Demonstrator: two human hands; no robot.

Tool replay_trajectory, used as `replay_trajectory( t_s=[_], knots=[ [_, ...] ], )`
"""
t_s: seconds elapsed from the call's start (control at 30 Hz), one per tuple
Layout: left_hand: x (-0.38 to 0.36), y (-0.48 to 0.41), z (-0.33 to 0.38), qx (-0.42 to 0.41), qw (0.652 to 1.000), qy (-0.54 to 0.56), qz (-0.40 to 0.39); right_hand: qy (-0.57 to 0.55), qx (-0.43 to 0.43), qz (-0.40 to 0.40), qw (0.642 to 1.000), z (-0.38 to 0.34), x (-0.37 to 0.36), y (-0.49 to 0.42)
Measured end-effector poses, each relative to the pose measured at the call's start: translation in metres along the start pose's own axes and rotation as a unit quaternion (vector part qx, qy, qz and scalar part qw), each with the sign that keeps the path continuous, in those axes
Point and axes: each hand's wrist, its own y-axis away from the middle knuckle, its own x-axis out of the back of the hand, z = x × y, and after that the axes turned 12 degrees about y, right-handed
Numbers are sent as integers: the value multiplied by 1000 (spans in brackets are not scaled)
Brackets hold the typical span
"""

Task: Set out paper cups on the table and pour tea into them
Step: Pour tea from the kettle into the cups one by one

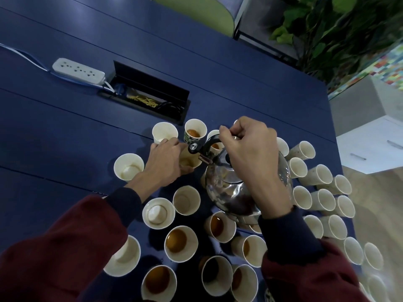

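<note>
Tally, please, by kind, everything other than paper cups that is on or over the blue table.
Steel kettle: 1
White power strip: 1
Recessed cable box: 1
Hands: 2 (left hand holding a paper cup, right hand gripping the kettle)
Total: 5

Dim, soft indoor light, seen through a wide-angle lens.

The blue tabletop (pixel 65 127) is lit evenly and weakly, with a pale sheen laid across its far planks at the upper left. Small bright reflections are carried on the steel kettle (pixel 229 192). Shadows beneath the paper cups (pixel 181 243) are kept faint. Straight edges are bent toward the corners, and the plants (pixel 327 40) at the upper right are smeared by blur. The centre is rendered fairly sharp.
</note>
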Motion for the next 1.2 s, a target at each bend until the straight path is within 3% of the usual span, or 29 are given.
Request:
replay_trajectory(
  t_s=[0.63, 0.93, 1.2],
  knots=[
    [5, 2, 4, 26, 999, 24, -13, -39, -51, 38, 997, 11, 6, 3],
    [16, 36, 14, -18, 995, 79, 64, -116, -68, 72, 988, 17, 29, 24],
    [9, 90, 20, -21, 997, -12, -79, -90, -38, 42, 994, 14, 43, 57]
  ],
)
